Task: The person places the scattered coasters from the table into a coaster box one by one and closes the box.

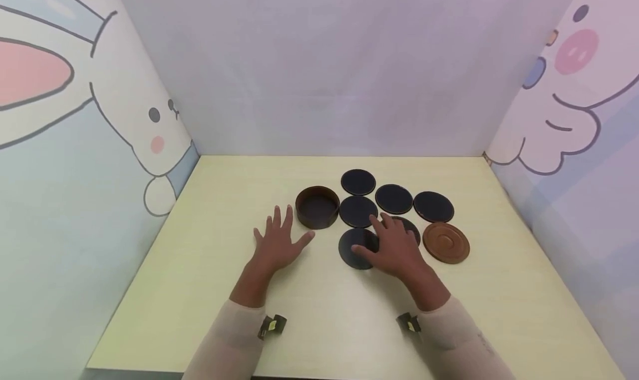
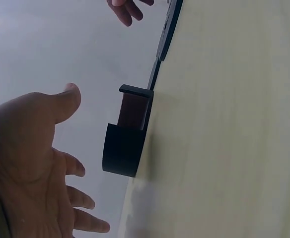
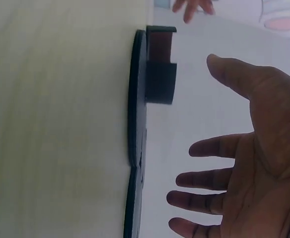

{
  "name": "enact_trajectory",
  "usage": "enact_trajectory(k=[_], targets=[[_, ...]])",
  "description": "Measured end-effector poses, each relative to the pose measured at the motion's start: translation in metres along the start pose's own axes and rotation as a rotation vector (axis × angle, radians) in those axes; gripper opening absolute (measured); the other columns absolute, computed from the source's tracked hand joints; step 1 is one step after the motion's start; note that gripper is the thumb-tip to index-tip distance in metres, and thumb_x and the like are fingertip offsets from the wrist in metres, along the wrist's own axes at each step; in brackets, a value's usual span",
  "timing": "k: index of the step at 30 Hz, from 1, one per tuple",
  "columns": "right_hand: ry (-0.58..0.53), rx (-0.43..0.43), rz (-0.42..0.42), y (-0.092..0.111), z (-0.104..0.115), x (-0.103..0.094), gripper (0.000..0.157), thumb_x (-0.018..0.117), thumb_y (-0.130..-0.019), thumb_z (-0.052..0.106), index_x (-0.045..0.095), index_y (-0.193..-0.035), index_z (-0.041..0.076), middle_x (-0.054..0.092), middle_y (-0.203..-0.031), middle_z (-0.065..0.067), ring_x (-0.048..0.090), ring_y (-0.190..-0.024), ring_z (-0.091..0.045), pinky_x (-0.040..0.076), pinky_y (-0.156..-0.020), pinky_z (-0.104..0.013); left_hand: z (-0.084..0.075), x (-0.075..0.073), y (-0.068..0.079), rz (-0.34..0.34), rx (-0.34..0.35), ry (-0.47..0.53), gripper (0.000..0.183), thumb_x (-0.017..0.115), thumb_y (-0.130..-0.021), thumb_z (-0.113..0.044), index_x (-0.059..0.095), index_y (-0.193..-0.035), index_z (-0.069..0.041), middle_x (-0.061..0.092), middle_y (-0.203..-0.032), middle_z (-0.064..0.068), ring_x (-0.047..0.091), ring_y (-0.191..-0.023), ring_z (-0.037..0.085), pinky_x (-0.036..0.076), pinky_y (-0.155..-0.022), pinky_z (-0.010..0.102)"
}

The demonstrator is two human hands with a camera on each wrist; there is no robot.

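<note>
Several flat black round coasters (image 1: 358, 182) lie on the pale yellow table (image 1: 209, 280), with a round dark brown holder (image 1: 317, 206) to their left and a brown wooden disc (image 1: 446, 242) at their right. My right hand (image 1: 394, 247) hovers with spread fingers over the two nearest coasters (image 1: 353, 249), palm down and apart from them in the right wrist view (image 3: 244, 148). My left hand (image 1: 279, 241) is spread just left of the holder (image 2: 127, 139), palm (image 2: 31, 163) off the table and holding nothing.
Cartoon-printed walls (image 1: 75, 147) close in the table on the left, back and right. The table's front edge (image 1: 150, 363) is near my forearms. Bare tabletop lies left of the holder and in front of the coasters.
</note>
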State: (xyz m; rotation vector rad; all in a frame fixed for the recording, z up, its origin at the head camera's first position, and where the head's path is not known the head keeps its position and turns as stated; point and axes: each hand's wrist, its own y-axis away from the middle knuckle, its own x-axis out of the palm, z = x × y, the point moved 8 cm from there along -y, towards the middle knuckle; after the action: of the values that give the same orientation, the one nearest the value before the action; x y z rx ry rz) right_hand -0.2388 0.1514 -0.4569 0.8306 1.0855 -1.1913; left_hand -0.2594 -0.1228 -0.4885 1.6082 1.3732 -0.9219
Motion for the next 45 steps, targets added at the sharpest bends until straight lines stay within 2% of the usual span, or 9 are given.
enact_trajectory(k=[6, 13, 17, 21, 25, 28, 30, 38, 45], targets=[[0.050, -0.099, 0.057, -0.007, 0.025, 0.008, 0.097, 0.061, -0.078, 0.077, 0.040, -0.152, 0.017, 0.043, -0.151, -0.016, 0.046, -0.133, -0.039, 0.040, -0.101, -0.067, -0.005, -0.002, -0.001, 0.068, 0.026, 0.056, 0.103, 0.049, -0.086, -0.077, 0.008, -0.161, -0.019, 0.003, -0.168, 0.016, 0.024, -0.151, 0.041, 0.009, -0.114, 0.075], [0.122, -0.158, 0.121, -0.009, 0.038, 0.015, 0.100, 0.072, -0.071, 0.073, 0.043, -0.151, 0.020, 0.043, -0.148, -0.017, 0.048, -0.133, -0.037, 0.043, -0.097, -0.064, -0.006, -0.001, -0.012, 0.121, 0.014, 0.078, 0.099, 0.054, -0.089, -0.067, 0.019, -0.158, -0.005, 0.016, -0.165, 0.021, 0.023, -0.150, 0.045, 0.023, -0.119, 0.063], [0.110, -0.175, 0.166, -0.010, 0.039, 0.019, 0.106, 0.076, -0.068, 0.071, 0.038, -0.153, 0.020, 0.038, -0.150, -0.019, 0.045, -0.134, -0.041, 0.045, -0.096, -0.063, -0.008, -0.001, -0.023, 0.120, 0.039, 0.134, 0.098, 0.056, -0.090, -0.065, 0.021, -0.158, -0.003, 0.020, -0.164, 0.022, 0.023, -0.150, 0.044, 0.028, -0.119, 0.058], [0.071, -0.193, 0.199, -0.015, 0.041, 0.020, 0.111, 0.081, -0.066, 0.066, 0.034, -0.155, 0.020, 0.035, -0.150, -0.021, 0.044, -0.131, -0.043, 0.048, -0.094, -0.061, -0.010, -0.002, -0.037, 0.075, 0.098, 0.236, 0.094, 0.061, -0.089, -0.061, 0.025, -0.157, -0.007, 0.033, -0.158, 0.021, 0.032, -0.148, 0.040, 0.031, -0.118, 0.056], [0.041, -0.199, 0.239, -0.019, 0.043, 0.024, 0.115, 0.085, -0.064, 0.063, 0.032, -0.156, 0.020, 0.032, -0.151, -0.021, 0.042, -0.132, -0.043, 0.048, -0.096, -0.061, -0.005, -0.003, -0.046, 0.046, 0.066, 0.299, 0.102, 0.066, -0.086, -0.060, 0.020, -0.157, -0.003, 0.031, -0.160, 0.021, 0.029, -0.149, 0.038, 0.030, -0.119, 0.054], [0.040, -0.197, 0.255, -0.021, 0.043, 0.027, 0.116, 0.086, -0.063, 0.062, 0.032, -0.156, 0.020, 0.033, -0.150, -0.021, 0.041, -0.130, -0.042, 0.047, -0.097, -0.060, -0.001, -0.001, -0.049, 0.057, 0.018, 0.293, 0.111, 0.066, -0.085, -0.062, 0.010, -0.158, 0.000, 0.021, -0.163, 0.024, 0.022, -0.152, 0.040, 0.026, -0.121, 0.054], [0.040, -0.197, 0.256, -0.022, 0.043, 0.028, 0.115, 0.086, -0.063, 0.061, 0.033, -0.156, 0.020, 0.034, -0.148, -0.020, 0.041, -0.127, -0.040, 0.048, -0.095, -0.058, -0.001, -0.001, -0.052, 0.057, 0.014, 0.286, 0.110, 0.065, -0.085, -0.062, 0.010, -0.158, -0.001, 0.021, -0.163, 0.023, 0.022, -0.152, 0.040, 0.026, -0.121, 0.055], [0.024, -0.202, 0.268, -0.026, 0.042, 0.030, 0.112, 0.088, -0.062, 0.058, 0.036, -0.154, 0.020, 0.032, -0.145, -0.019, 0.039, -0.119, -0.036, 0.049, -0.087, -0.052, 0.002, 0.001, -0.058, 0.036, -0.045, 0.209, 0.092, 0.062, -0.085, -0.066, 0.031, -0.155, -0.014, 0.041, -0.154, 0.016, 0.037, -0.142, 0.042, 0.033, -0.108, 0.068], [0.035, -0.204, 0.297, -0.027, 0.042, 0.035, 0.110, 0.088, -0.063, 0.057, 0.037, -0.153, 0.019, 0.033, -0.145, -0.020, 0.039, -0.121, -0.038, 0.047, -0.091, -0.056, 0.003, 0.003, -0.059, 0.022, -0.051, 0.169, 0.090, 0.061, -0.084, -0.067, 0.035, -0.154, -0.015, 0.046, -0.150, 0.016, 0.041, -0.138, 0.042, 0.036, -0.105, 0.066]])
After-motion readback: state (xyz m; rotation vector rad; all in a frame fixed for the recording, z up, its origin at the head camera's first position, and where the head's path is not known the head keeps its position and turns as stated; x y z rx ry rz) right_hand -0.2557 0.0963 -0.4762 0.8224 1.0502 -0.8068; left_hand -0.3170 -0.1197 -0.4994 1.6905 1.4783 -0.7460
